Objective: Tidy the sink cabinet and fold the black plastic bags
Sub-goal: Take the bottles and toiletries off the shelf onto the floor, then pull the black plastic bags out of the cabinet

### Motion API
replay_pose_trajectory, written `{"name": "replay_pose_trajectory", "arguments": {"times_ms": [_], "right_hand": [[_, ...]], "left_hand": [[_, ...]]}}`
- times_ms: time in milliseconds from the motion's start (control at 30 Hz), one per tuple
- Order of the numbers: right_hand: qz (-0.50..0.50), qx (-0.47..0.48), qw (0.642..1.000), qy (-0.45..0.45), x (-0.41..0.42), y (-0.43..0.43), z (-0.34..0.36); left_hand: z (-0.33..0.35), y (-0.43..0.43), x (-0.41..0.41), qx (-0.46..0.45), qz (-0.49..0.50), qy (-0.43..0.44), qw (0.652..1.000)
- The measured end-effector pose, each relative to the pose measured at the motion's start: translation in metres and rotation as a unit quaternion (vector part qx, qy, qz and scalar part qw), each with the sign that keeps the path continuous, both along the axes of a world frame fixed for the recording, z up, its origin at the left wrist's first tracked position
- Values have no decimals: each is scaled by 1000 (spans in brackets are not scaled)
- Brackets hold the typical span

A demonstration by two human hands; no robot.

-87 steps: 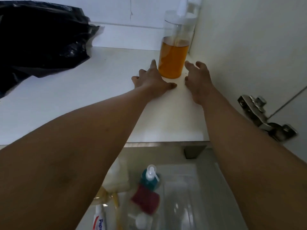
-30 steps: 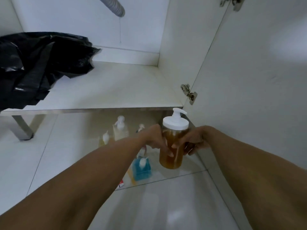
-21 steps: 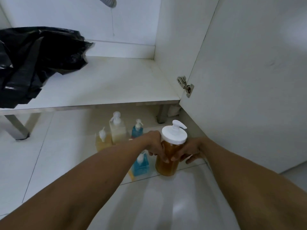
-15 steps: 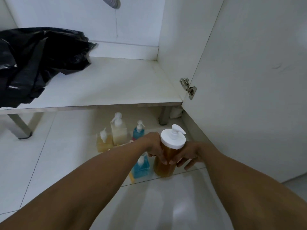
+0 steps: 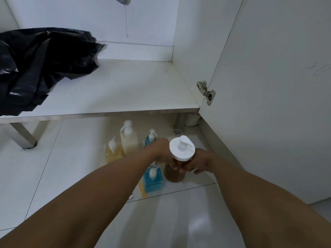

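Note:
A pump bottle of amber liquid point(image 5: 174, 174) with a wide white cap stands upright on or just above the floor tiles below the cabinet. My left hand point(image 5: 161, 151) grips its left side and my right hand point(image 5: 200, 162) grips its right side, fingers curled round the body under the cap. Crumpled black plastic bags point(image 5: 37, 63) lie on the left of the white cabinet shelf point(image 5: 125, 86).
Other pump bottles stand on the floor left of my hands: two blue point(image 5: 154, 179) point(image 5: 150, 138), a pale yellow point(image 5: 128, 138) and an amber one point(image 5: 112, 153). The open cabinet door point(image 5: 268, 104) with its hinge point(image 5: 206, 92) is close on the right. A metal cabinet leg point(image 5: 23, 136) stands left.
Both hands took the amber bottle off the back right of the shelf and lowered it to the floor beside the other bottles. It has sunk lower over the last second.

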State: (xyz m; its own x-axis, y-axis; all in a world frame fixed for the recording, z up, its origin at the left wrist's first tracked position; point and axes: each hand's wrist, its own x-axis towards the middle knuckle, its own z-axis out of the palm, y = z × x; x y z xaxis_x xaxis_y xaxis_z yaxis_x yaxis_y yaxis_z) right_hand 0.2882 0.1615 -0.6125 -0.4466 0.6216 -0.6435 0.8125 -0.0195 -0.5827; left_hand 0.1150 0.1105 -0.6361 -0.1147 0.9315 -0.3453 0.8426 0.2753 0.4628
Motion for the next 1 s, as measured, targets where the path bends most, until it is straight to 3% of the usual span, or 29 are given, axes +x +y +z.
{"name": "replay_pose_trajectory", "arguments": {"times_ms": [200, 367, 500, 600, 767, 1000], "right_hand": [[47, -16, 998, -35, 3, 14, 14], [91, 26, 992, -83, -16, 46, 76], [94, 123, 987, -32, -55, 58, 130], [63, 107, 990, 66, -95, 62, 159], [112, 144, 976, 120, -173, 45, 199], [220, 252, 926, 178, -283, 7, 187]], "left_hand": [[11, -1, -2, -34, -8, 8, 999], [52, 5, -22, -81, 3, 55, 995], [117, 9, -63, 8, 60, 62, 996], [170, 0, -102, 54, 110, 69, 990], [230, -34, -174, 97, 199, 97, 970], [208, -95, -268, 187, 310, 111, 925]]}}
